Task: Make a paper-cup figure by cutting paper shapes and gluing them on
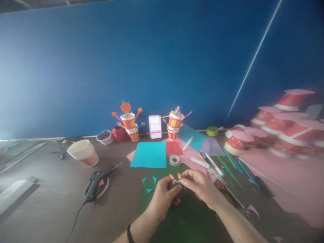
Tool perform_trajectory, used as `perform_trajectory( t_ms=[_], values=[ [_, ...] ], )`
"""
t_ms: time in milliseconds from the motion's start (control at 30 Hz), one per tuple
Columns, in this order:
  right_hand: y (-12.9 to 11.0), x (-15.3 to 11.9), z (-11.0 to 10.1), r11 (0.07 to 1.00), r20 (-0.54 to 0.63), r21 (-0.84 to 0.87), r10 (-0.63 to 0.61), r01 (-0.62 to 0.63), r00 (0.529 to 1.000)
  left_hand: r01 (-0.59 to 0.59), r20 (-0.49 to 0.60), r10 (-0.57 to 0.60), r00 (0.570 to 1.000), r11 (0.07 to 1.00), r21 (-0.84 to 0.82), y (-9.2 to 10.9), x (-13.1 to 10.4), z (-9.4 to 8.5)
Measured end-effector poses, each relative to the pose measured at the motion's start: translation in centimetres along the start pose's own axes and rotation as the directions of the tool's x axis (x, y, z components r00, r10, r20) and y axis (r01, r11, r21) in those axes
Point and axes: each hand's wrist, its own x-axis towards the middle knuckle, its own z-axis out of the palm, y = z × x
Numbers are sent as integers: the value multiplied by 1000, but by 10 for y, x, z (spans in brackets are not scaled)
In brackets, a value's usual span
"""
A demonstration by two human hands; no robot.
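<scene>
Close together over a dark green round mat (187, 222), my two hands meet near the centre. My left hand (164, 195) is closed, its thumb and fingers pinched at small orange and pale pink bits. The thumb and index finger of my right hand (198, 185) pinch the other side of these bits, which are too small to name. A blue paper scrap with a round hole (149, 185) lies left of my left hand. Beyond the hands are a tape roll (174, 160) and a blue paper sheet (149, 154).
A glue gun (97, 182) and a white-pink cup (84, 152) stand at left. Two decorated cup figures (128, 122) (175, 123) are by the blue wall. Pens (214, 164), green strips (229, 167) and stacked red cups (291, 125) are at right.
</scene>
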Motion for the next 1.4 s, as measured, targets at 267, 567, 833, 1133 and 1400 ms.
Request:
perform_trajectory(
  t_ms=[267,567,833,1133,1400],
  values=[
    [9,2,0,994,-34,-110,-4,1,999,7,-26,-7,1000,1000,-17,0,0,0],
    [5,0,3,994,-42,-108,20,-24,999,-12,13,12,1000,1000,1,3,-3,2],
    [11,3,2,984,-92,-176,18,-34,996,2,-9,-2,1000,1000,-22,5,-3,-1],
    [4,2,0,989,-72,-147,19,-30,997,6,-34,-6,999,1000,8,8,-2,0],
    [5,1,0,977,-72,-208,40,-54,997,-18,-67,16,998,999,-29,6,0,-2]
  ],
)
